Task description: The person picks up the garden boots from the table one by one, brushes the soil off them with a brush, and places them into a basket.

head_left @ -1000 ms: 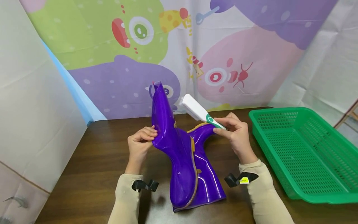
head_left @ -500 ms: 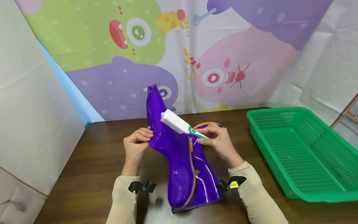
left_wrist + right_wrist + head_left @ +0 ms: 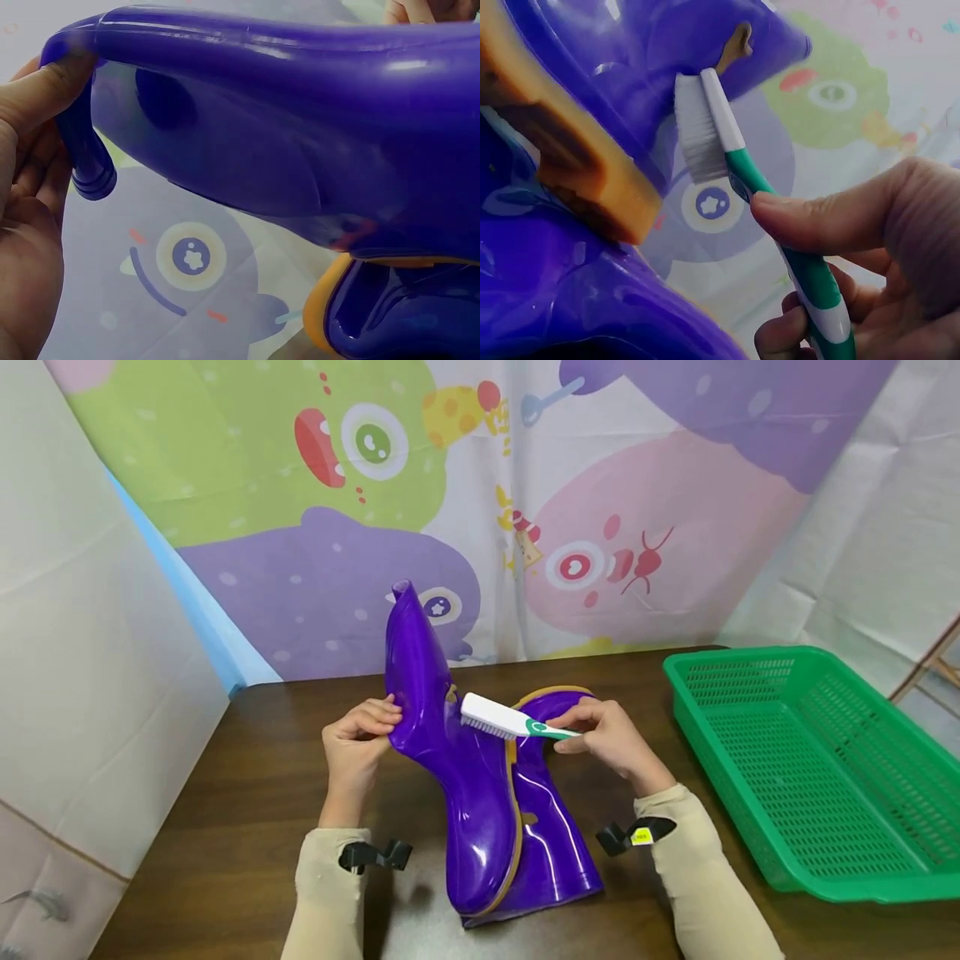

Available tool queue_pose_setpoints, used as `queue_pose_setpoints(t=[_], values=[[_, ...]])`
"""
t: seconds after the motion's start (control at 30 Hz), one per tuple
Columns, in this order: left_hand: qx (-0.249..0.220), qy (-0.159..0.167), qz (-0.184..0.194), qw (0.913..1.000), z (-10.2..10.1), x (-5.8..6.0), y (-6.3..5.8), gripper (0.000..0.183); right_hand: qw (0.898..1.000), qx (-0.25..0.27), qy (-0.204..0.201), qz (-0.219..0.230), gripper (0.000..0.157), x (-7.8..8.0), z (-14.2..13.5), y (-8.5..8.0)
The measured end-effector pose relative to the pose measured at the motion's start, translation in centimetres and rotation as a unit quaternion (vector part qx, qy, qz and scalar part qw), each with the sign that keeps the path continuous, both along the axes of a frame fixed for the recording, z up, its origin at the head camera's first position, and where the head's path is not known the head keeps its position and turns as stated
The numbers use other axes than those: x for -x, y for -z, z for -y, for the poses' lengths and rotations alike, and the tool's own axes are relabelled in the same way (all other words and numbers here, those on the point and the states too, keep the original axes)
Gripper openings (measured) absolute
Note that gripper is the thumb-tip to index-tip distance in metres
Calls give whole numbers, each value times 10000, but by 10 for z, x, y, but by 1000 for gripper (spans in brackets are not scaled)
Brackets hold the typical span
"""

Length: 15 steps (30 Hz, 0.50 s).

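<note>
Currently the left hand [image 3: 360, 747] is pinching the upper boot [image 3: 480, 818], which is resting across the lower boot [image 3: 557, 843] on the table [image 3: 247, 810]. The right hand [image 3: 609, 742] is gripping the brush [image 3: 497, 717] by its handle [image 3: 815, 279], bristles [image 3: 696, 131] facing the upper boot; whether they are touching it, I cannot tell.
</note>
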<state>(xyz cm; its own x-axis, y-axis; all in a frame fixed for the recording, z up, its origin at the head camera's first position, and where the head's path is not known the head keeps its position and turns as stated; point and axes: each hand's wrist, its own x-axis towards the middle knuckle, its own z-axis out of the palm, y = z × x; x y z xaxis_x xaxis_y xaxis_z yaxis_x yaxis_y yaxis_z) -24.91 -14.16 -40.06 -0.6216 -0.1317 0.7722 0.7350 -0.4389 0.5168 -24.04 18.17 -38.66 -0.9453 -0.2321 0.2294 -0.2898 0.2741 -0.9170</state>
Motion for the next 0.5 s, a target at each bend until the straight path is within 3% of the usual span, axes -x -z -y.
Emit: queue_pose_setpoints(t=[0.23,0.4,0.5], values=[[58,50,-73,9999,1,2,3,13,9993,-330,142,-126,29,4,-10,-1],[76,27,-94,9999,-1,3,2,14,9938,-818,629,-402,29,-3,-21,-13],[131,21,-70,9999,-2,1,1,14,9902,-728,952,-714,29,-7,-26,-20]])
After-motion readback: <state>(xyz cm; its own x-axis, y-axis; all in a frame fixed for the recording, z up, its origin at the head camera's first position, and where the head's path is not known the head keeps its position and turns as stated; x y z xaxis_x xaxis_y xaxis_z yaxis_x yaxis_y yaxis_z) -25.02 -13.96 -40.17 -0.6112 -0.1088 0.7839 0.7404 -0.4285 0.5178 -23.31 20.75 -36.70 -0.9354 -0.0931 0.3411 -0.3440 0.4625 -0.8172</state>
